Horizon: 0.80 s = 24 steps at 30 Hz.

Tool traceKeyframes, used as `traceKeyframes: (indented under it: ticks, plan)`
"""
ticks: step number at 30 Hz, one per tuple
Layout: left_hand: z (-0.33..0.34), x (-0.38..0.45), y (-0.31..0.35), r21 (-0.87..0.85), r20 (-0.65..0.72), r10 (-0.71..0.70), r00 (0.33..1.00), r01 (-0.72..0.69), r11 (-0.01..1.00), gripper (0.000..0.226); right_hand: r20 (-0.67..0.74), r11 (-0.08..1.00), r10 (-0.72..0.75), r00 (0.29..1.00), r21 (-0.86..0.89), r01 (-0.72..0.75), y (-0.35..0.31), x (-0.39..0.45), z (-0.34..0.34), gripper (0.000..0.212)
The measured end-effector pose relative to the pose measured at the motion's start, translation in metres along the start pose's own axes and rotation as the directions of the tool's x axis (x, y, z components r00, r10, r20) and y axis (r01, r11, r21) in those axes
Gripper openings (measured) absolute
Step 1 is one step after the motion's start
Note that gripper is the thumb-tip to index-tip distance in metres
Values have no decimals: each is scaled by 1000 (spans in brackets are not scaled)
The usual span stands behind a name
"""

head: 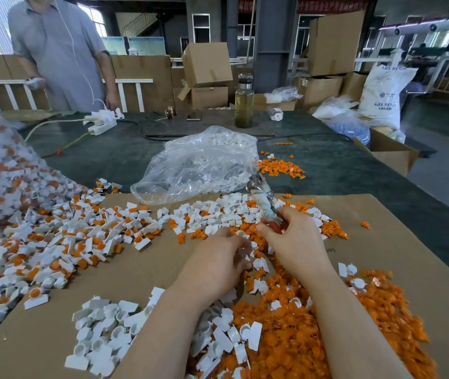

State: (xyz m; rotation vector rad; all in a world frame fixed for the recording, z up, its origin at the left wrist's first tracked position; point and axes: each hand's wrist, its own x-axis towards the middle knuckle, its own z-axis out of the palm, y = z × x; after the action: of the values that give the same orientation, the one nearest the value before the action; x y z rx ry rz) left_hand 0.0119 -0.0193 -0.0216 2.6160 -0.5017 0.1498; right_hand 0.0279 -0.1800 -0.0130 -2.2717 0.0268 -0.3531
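- Here, your right hand (297,242) grips the red-handled tool (265,204), its head tilted away over the pile.
- Your left hand (218,263) curls over white pieces (261,265) just beside it; whether it pinches one, I cannot tell.
- Orange caps (286,343) heap on the cardboard (136,274) around both.

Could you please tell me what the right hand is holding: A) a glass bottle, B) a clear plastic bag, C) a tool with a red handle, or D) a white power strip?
C: the right hand grips the tool by its red handle, with the taped metal head pointing away from the person.
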Motion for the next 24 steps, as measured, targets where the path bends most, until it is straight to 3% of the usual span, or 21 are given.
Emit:
traceKeyframes:
  ticks: [3,6,11,14,19,24]
  plan:
    - [-1,0,-1,-61,-17,-65,998,64,996,19,12,998,-39,999,44,38,0,-1,0,13]
    - [-2,-1,0,-139,-108,-165,980,150,979,13,-1,996,-66,998,52,66,-2,-2,1,31]
    - [-11,1,3,-419,-245,-408,880,283,863,18,-45,990,-100,994,98,104,-5,-3,1,33]
    - [-17,1,5,-647,-224,-521,824,275,712,14,-46,978,-134,990,156,139,-7,-5,0,26]
    - [-25,1,13,-909,-40,-623,781,231,347,11,-50,964,-164,985,204,170,-11,-8,1,15]
    - [-27,-1,16,-947,38,-584,811,215,237,10,-75,939,-182,980,282,196,-15,-10,1,23]
